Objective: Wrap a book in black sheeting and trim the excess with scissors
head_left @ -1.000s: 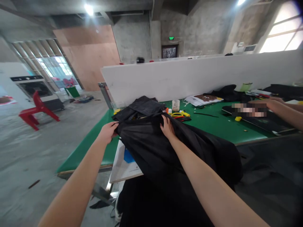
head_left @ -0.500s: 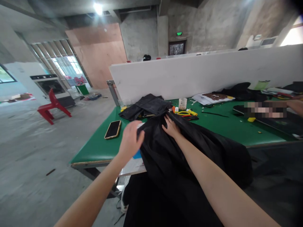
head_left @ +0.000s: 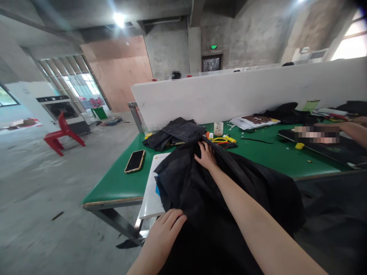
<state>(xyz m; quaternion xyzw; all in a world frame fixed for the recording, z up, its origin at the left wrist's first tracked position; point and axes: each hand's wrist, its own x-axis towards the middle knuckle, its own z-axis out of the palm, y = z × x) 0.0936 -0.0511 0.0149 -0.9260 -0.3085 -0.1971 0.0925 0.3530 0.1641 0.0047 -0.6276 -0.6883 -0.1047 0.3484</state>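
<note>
A large piece of black fabric (head_left: 183, 175) lies in folds over the table edge and hangs down toward my lap. My right hand (head_left: 207, 156) rests on its upper part, fingers apart and pressing on the cloth; some fingertips sink into a fold. Lower down, my left hand (head_left: 169, 229) is at the fabric's left edge by my lap, its fingers bent and close together on the cloth. Under the fabric's left side a white gridded board (head_left: 150, 198) sticks out, with a bit of blue showing. Beyond my right hand is a pile of black cloth pieces (head_left: 177, 131).
A phone (head_left: 134, 161) lies on the green table (head_left: 114, 187). Yellow-handled tools (head_left: 220, 140), a clear cup (head_left: 218, 129) and papers (head_left: 252, 121) stand along the white partition (head_left: 229, 95). At right, another person's hands work over a dark panel (head_left: 344, 152). A red chair (head_left: 64, 133) stands left.
My left hand has moved down from above the board to the fabric's lower left edge. The fabric's left side is spread out more, and more of the board shows. My right hand stays in place.
</note>
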